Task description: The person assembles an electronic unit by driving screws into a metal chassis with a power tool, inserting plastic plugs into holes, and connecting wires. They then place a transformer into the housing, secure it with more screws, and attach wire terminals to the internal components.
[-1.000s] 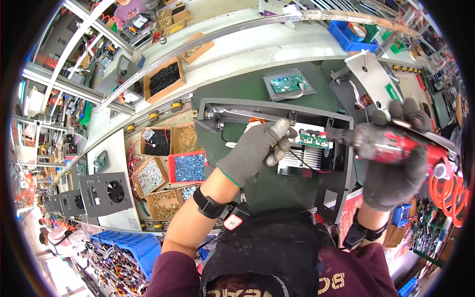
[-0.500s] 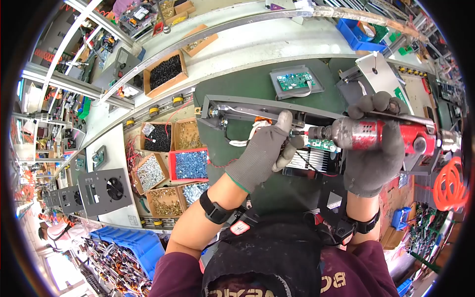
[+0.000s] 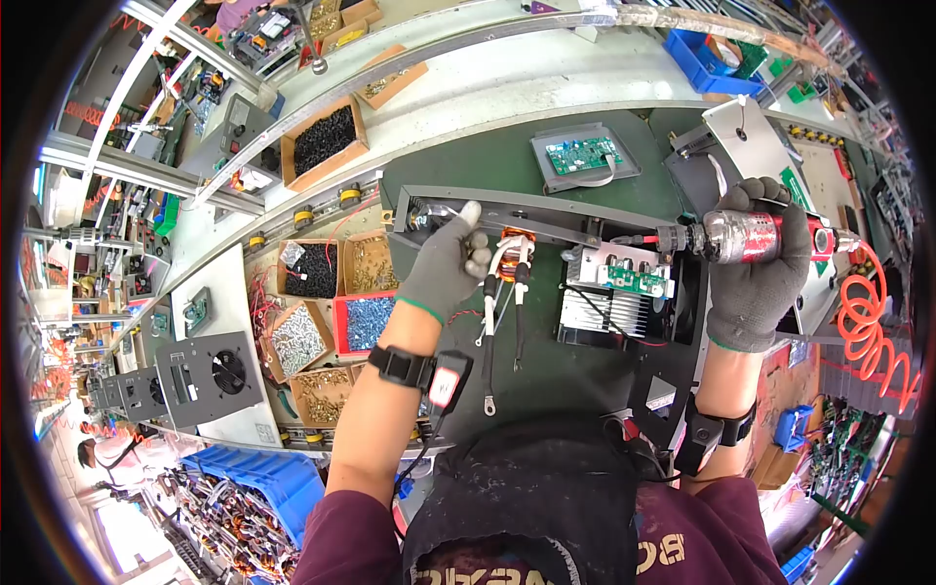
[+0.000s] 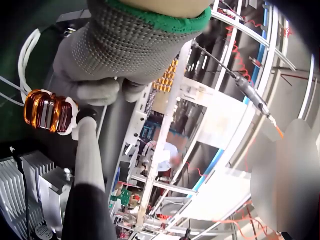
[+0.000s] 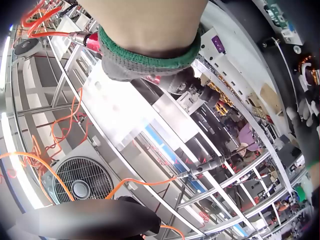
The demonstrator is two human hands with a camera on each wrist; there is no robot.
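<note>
In the head view, my gloved left hand (image 3: 441,263) grips the long wall of a dark grey metal case (image 3: 558,220), thumb over the rim and fingers curled inside. Beside it, a copper-wound coil (image 3: 515,261) with thick white and black leads sits against that wall. My gloved right hand (image 3: 756,297) holds a red air screwdriver (image 3: 746,237) level, its bit pointing left along the wall. Below the bit, a green circuit board (image 3: 639,280) stands by a silver finned heat sink (image 3: 606,320). The left wrist view shows the coil (image 4: 47,111) close to the fingers.
Small boxes of screws, one with blue screws (image 3: 375,324), stand left of the case. A circuit board on a grey plate (image 3: 585,158) lies behind it. An orange coiled hose (image 3: 863,322) trails from the screwdriver. A blue crate (image 3: 263,487) stands at lower left.
My left hand has moved left along the case wall, away from the bit, leaving the coil and its leads exposed. The screwdriver first came left, then moved back right and slightly up.
</note>
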